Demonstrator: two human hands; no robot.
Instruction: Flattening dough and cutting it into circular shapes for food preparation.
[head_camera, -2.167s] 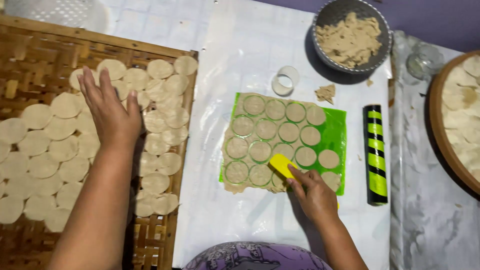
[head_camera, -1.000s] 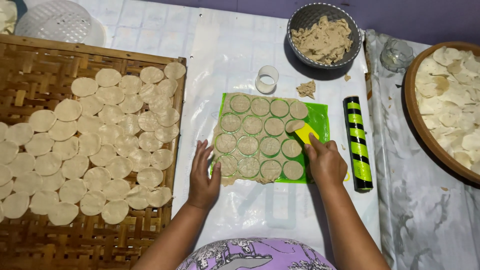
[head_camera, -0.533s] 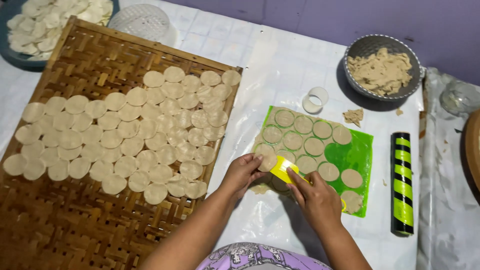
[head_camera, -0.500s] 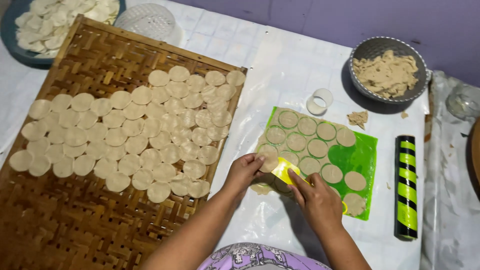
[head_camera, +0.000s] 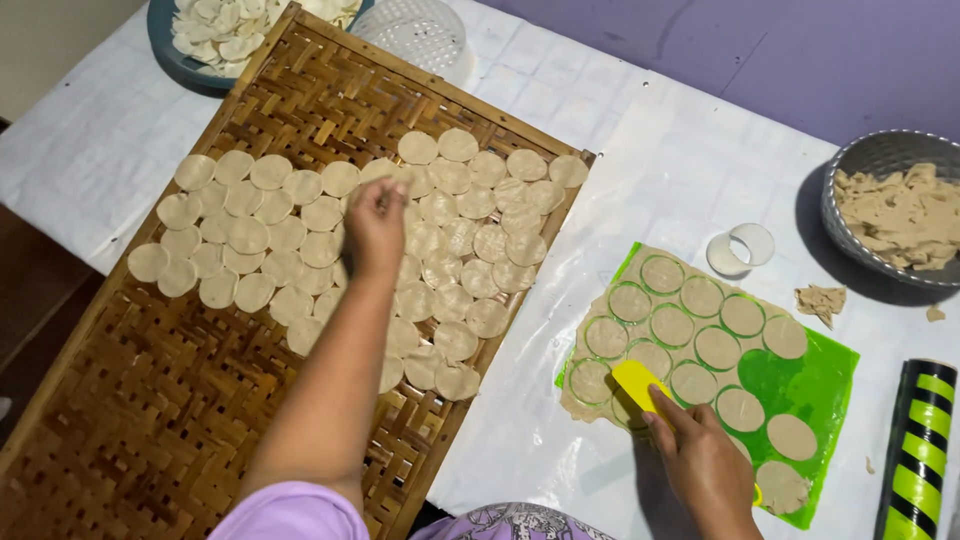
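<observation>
We saw the left hand (head_camera: 375, 222) stretched out over the woven bamboo tray (head_camera: 150, 400), above the dough rounds (head_camera: 330, 230) that lay there in overlapping rows. Its fingers were pinched together near the far edge of the rows; they seemed to close on one thin round, but we could not tell this for sure. The rounds covered the far and middle part of the tray, and the near part showed bare weave.

The right hand (head_camera: 705, 465) rested on the near edge of the green mat (head_camera: 815, 385), to the right of the tray. Its fingers were curled around a yellow scraper (head_camera: 638, 385), whose blade pointed to the far side and touched the rolled dough sheet (head_camera: 590, 400). This sheet was cut into circles, and some circles lay alone on the bare green at the right part of the mat.

Just beyond the mat stood a white ring cutter (head_camera: 740, 250), with a small dough scrap (head_camera: 822, 300) beside it. A grey bowl (head_camera: 850, 190) with dough trimmings stood at the far right, and a black and green rolling pin (head_camera: 915, 450) lay at the near right. At the far left there was a blue basin (head_camera: 175, 55) with more rounds.
</observation>
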